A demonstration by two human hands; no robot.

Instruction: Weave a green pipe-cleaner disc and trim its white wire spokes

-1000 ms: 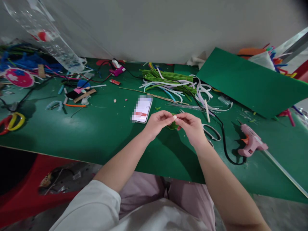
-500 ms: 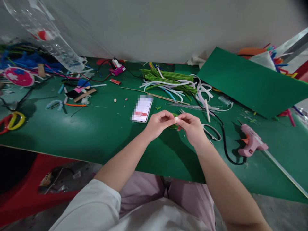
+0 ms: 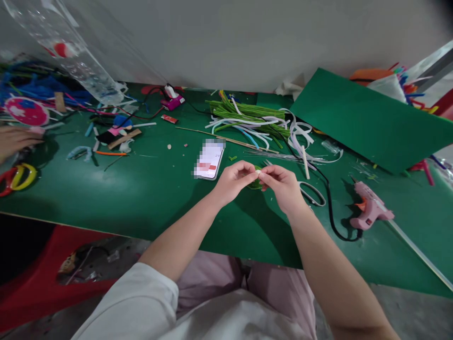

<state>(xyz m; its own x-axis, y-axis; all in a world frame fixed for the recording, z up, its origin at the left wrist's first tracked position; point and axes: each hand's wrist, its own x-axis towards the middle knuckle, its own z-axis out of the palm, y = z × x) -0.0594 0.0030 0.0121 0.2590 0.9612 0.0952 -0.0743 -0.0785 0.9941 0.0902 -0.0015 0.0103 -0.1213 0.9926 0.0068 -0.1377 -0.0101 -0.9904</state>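
Observation:
My left hand (image 3: pixel 235 182) and my right hand (image 3: pixel 281 186) meet above the table, thumbs and forefingers pinched together. Between the fingertips shows a small pale piece (image 3: pixel 258 173), too small to name. Just behind and below the fingers is a round green thing (image 3: pixel 254 182), mostly hidden by the hands; whether they touch it I cannot tell. Grey-handled scissors (image 3: pixel 313 193) lie beside my right hand, their blades partly covered by it. A phone (image 3: pixel 209 160) with a lit screen rests to the left of my left hand.
A pink glue gun (image 3: pixel 371 205) with its black cord lies at the right. Green and white pipe cleaners (image 3: pixel 247 115) are heaped behind the hands. Another person's hand (image 3: pixel 19 141) is at the far left, near red-and-yellow scissors (image 3: pixel 23 179). A plastic bottle (image 3: pixel 85 71) leans at the back left.
Another person's hand has come into view at the far left, above the red-and-yellow scissors. My two hands stay pinched together in nearly the same place, with only slight finger movement.

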